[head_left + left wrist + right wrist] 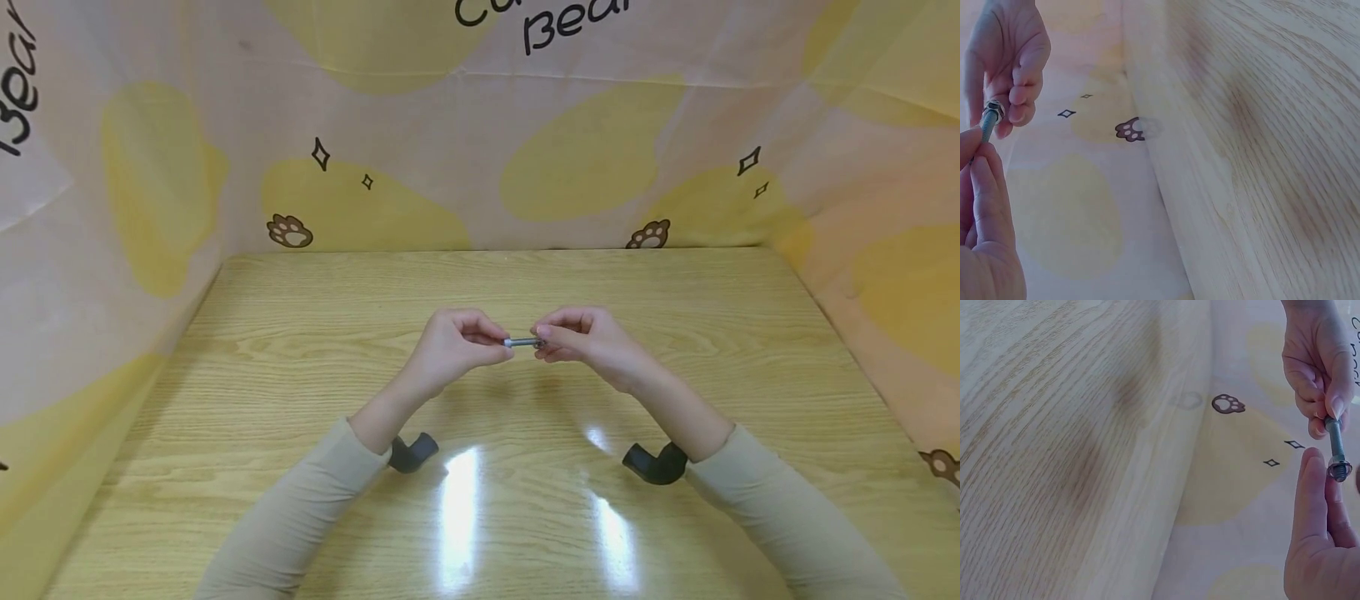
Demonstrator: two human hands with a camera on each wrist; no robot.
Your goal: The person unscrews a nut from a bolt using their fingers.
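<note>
A silvery bolt [522,342] is held level above the wooden table, between the two hands. My left hand [459,350] pinches its head end between thumb and fingertips. A nut [994,110] sits on the threaded end, with what looks like a washer against it. Around that end is my right hand [588,340]; in the right wrist view its fingers [1311,487] and the edge of the thumb stand close beside the nut [1339,469], with small gaps. Much of the bolt's head is hidden by the left fingers.
Two black bent pipe-like pieces lie on the table [300,392]: one [414,452] by the left sleeve, the other [655,463] by the right sleeve, each partly covered. A printed cloth [480,158] hangs along the back and both sides.
</note>
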